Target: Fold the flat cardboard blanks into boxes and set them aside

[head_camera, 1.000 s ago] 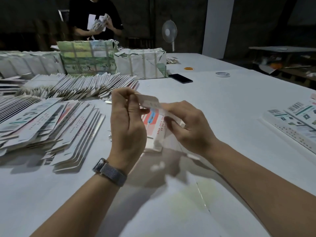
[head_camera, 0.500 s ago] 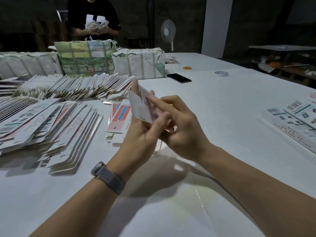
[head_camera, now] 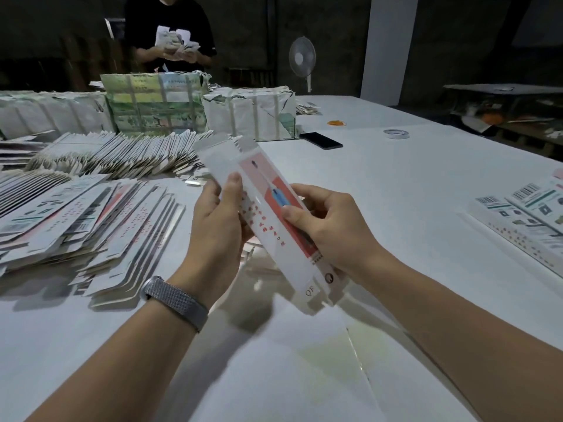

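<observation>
Legible writing: the letters "QF" are printed near the lower end of the box (head_camera: 268, 220) held over the table (head_camera: 396, 193); red characters run along its white face but cannot be read. The panel beside them is pink-red with a blue item pictured.

Left: fanned stacks of flat blanks (head_camera: 76, 220) cover the table edge, too many to count; a second fanned row (head_camera: 122, 153) lies behind them. Beyond stand wrapped bundles, one green-printed (head_camera: 152, 108) and one white (head_camera: 249, 114).

Centre: the left hand (head_camera: 213, 233), a mesh-band watch (head_camera: 175, 301) on its wrist, grips the box's left edge with the thumb on the white face. The right hand (head_camera: 329, 229) clamps the right edge, thumb on the printed panel. The box is tilted, its upper flaps open, clear of the table.

Background: one person in a black shirt (head_camera: 170, 28) handles cardboard; one standing fan (head_camera: 301, 57).

Right: one black phone (head_camera: 321, 140), one orange ring (head_camera: 336, 123), one tape roll (head_camera: 396, 134), and barcoded boxes (head_camera: 527, 217) lying at the table's far right edge.
</observation>
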`<state>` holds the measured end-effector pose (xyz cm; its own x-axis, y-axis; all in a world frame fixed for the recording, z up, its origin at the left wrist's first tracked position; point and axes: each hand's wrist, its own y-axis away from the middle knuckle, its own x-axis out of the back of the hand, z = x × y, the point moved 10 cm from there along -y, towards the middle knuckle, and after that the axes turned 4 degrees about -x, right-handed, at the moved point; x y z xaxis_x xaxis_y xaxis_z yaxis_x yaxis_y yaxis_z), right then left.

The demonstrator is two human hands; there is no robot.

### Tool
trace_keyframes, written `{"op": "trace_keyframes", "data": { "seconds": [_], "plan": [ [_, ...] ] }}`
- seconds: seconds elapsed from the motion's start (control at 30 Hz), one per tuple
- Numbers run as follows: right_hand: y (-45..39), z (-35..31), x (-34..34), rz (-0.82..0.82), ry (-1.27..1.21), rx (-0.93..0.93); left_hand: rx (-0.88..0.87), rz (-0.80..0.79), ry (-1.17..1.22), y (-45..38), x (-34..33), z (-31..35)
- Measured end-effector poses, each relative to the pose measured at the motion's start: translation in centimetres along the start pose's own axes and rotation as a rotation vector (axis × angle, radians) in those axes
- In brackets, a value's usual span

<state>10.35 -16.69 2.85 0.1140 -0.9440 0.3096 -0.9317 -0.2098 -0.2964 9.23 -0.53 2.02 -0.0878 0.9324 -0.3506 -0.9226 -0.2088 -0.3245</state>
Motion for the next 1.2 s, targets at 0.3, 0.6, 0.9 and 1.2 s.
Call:
{"op": "trace_keyframes", "data": {
  "seconds": [0.3,0.6,0.9,1.2],
  "plan": [
    [0.2,1.9,-0.7,0.022,-0.177,-0.128,0.282,-0.101,0.015,1.8,-1.5,-3.9],
    [0.9,2.2,-2.6,-0.082,-0.180,-0.149,0.253,-0.172,-0.050,2.2,-2.3,-3.9],
    [1.0,2.6,-2.8,-0.097,-0.182,-0.162,0.296,-0.183,-0.080,2.4,-2.4,-3.9],
    [1.3,3.4,-3.2,-0.092,-0.224,-0.209,0.336,-0.162,-0.130,2.9,-2.5,-3.9]
  ]
}}
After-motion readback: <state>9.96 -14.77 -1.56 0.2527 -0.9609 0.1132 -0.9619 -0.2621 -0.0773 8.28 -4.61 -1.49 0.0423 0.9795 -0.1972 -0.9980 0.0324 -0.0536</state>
